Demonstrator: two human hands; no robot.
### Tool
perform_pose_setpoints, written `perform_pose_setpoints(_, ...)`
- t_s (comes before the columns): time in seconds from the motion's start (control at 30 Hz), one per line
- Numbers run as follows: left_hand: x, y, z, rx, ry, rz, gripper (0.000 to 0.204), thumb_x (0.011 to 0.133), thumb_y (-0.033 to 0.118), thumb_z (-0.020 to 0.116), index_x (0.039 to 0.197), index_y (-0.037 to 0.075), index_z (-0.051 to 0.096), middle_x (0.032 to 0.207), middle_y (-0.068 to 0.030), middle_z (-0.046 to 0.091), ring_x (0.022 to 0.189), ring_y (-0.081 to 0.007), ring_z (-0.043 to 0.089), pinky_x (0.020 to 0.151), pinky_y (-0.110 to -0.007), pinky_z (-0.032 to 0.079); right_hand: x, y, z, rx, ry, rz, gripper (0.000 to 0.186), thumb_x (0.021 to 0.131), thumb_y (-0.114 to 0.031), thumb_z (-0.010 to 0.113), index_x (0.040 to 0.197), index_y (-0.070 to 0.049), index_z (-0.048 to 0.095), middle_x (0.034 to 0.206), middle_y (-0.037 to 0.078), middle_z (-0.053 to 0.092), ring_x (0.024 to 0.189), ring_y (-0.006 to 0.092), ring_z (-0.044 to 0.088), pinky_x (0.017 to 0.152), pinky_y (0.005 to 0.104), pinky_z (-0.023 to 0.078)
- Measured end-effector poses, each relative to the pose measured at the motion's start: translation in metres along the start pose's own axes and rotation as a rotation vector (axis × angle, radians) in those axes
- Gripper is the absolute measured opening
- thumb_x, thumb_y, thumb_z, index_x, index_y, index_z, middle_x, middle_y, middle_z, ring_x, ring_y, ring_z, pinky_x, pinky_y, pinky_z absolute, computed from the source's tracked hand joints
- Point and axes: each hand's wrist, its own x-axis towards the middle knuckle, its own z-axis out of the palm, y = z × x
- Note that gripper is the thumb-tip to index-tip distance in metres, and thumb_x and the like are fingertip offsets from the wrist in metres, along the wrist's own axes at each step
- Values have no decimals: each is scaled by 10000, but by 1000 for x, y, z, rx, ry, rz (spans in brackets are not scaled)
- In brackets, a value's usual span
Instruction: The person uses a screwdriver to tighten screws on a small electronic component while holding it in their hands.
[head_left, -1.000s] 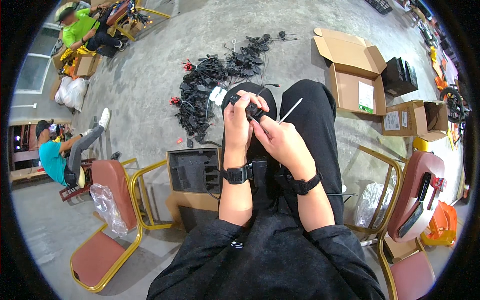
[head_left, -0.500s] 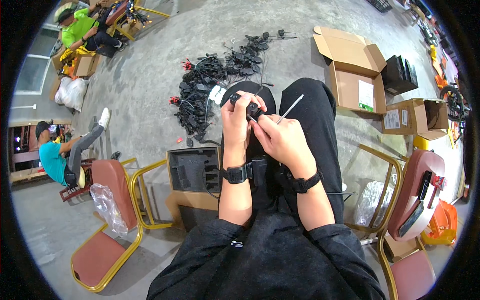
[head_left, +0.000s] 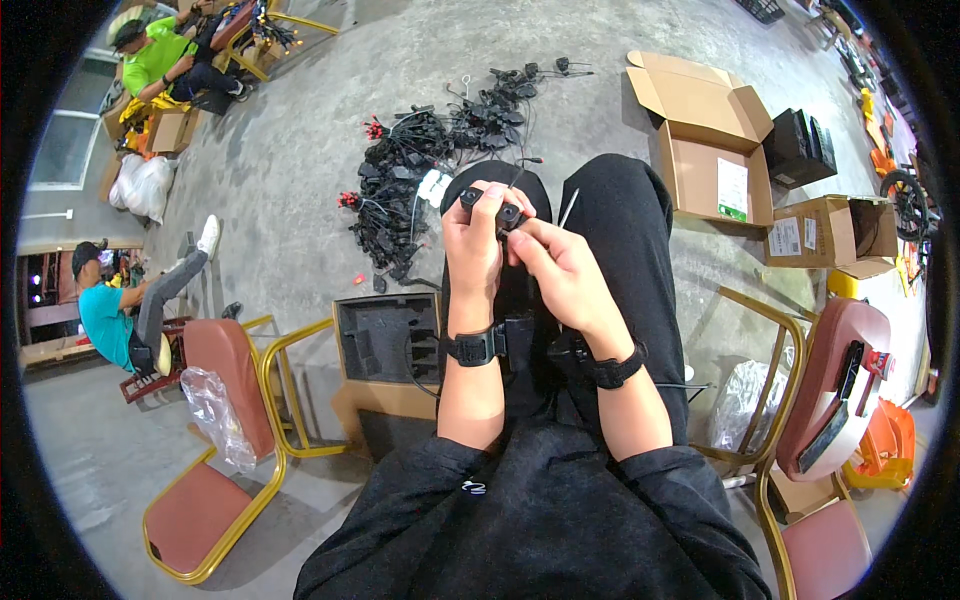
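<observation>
My left hand (head_left: 472, 240) is wrapped round a small black device (head_left: 510, 213) held above my lap, with two round lens-like parts facing up. A thin black cable runs out from it toward the far side. My right hand (head_left: 562, 268) is closed, its fingertips pinched against the device's near right edge. Out of that hand sticks a thin light-grey rod (head_left: 569, 207), slanting up and away; its lower end is hidden by my fingers. Whatever the fingertips touch on the device is too small to make out.
A pile of black cabled devices (head_left: 390, 195) lies on the floor ahead. Right of it are an open cardboard box (head_left: 705, 150), a black box (head_left: 800, 150) and another carton (head_left: 830, 235). A foam-lined tray (head_left: 385, 340) sits left of my lap. Chairs (head_left: 225, 375) flank me; two people sit at left.
My right hand has shifted slightly, its fingertips still at the device. The grey rod has turned steeper and less of it shows. The device has tilted a little.
</observation>
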Motion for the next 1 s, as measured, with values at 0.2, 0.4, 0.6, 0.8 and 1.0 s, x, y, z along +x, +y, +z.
perform_pose_setpoints(0.2, 1, -1, 3, 54, 34, 35, 268, 869, 193, 473, 693, -7, 505, 706, -111, 530, 706, -226, 533, 708, -349, 452, -1, 1, -8, 246, -86, 184, 252, 915, -190, 522, 772, 15, 553, 663, -2, 564, 629, 52, 464, 567, 228, 399)
perform_pose_setpoints(0.4, 0, 0, 1, -13, 22, 36, 221, 887, 146, 484, 723, 6, 531, 712, -110, 581, 700, -190, 571, 685, -295, 446, -1, -3, 0, -292, -3, -138, 131, 861, -132, 555, 831, -7, 580, 703, 165, 592, 626, 352, 583, 554, 373, 455)
perform_pose_setpoints(0.6, 0, -1, 1, 25, 13, 39, 217, 885, 151, 510, 725, 7, 538, 721, -112, 590, 701, -178, 570, 683, -288, 451, 1, 1, 0, -425, 80, -302, 109, 841, -135, 572, 843, -26, 574, 762, 147, 602, 637, 318, 597, 557, 379, 475)
perform_pose_setpoints(0.8, 1, -1, 0, 5, 1, 48, 202, 877, 138, 515, 727, 3, 541, 723, -109, 590, 703, -180, 571, 690, -290, 454, 1, 0, 0, -609, 110, -391, 70, 821, -93, 588, 828, -25, 576, 734, 128, 591, 638, 325, 596, 556, 377, 476)
perform_pose_setpoints(1.0, 1, -1, 0, -32, -2, 54, 192, 874, 120, 510, 725, 1, 539, 722, -103, 584, 708, -183, 569, 704, -294, 454, 4, 7, 2, -701, 152, -485, 125, 817, -147, 597, 798, -39, 536, 734, 110, 566, 639, 284, 592, 550, 364, 487)
